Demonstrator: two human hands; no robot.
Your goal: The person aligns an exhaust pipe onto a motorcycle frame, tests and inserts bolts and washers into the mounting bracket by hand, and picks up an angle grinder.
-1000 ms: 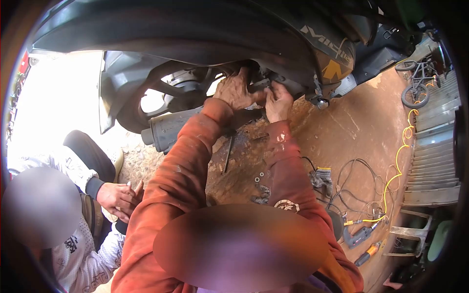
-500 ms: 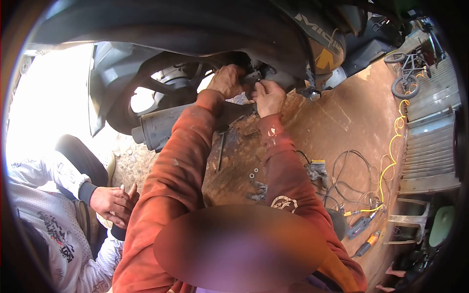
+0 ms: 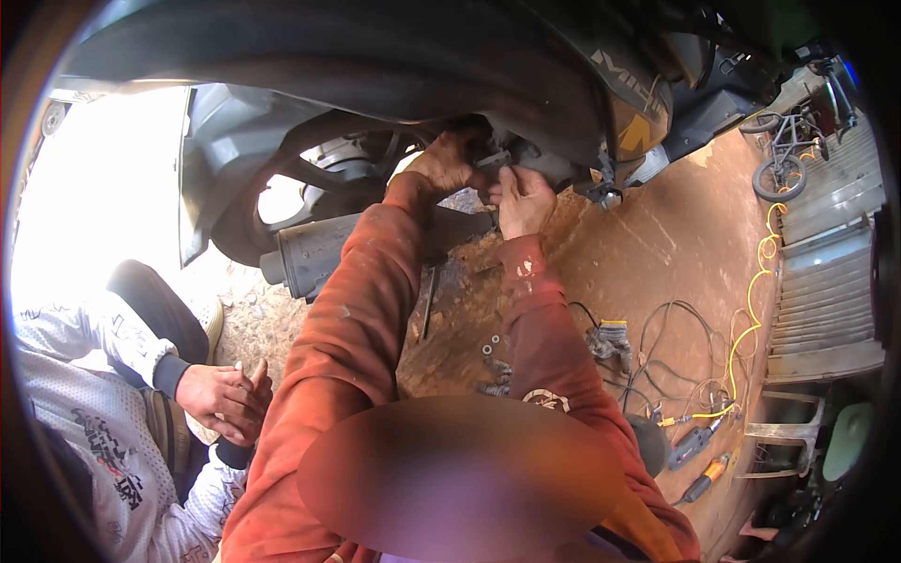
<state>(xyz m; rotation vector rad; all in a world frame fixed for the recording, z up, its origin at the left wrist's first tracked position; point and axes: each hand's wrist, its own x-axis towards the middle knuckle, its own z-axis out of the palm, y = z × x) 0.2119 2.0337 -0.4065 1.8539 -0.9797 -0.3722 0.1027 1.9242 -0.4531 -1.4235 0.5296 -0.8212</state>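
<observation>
one motorcycle (image 3: 357, 75), dark bodywork overhead, its side panel (image 3: 638, 103) bearing pale lettering and a yellow mark; one wheel (image 3: 314, 169) at its left part; one muffler (image 3: 324, 251), cylindrical, below the wheel; one small metal fitting (image 3: 494, 160), under the bodywork, between the two hands; left hand (image 3: 437, 171), reaching up into the shadow beside the fitting, fingertips hidden, so whether they grip cannot be told; right hand (image 3: 524, 200), thumb and forefinger pinching the near end of the small metal fitting; both forearms in orange-red sleeves, the left passing across the muffler; on the floor (image 3: 648, 253), one slim rod (image 3: 430, 302), two washers (image 3: 491, 344) close together, one crumpled glove (image 3: 496, 378) partly behind the right sleeve, one grey glove (image 3: 612, 345) with a yellow-edged cuff, loops of black cable (image 3: 644, 361), one grey power tool (image 3: 691, 448), one orange-handled tool (image 3: 706, 479) beside it; one yellow coiled hose (image 3: 754, 314), running along corrugated metal sheeting (image 3: 821, 300); one small bicycle (image 3: 781, 174), far right; one co-worker (image 3: 103, 413), seated at left in white patterned sleeves, hands clasped
</observation>
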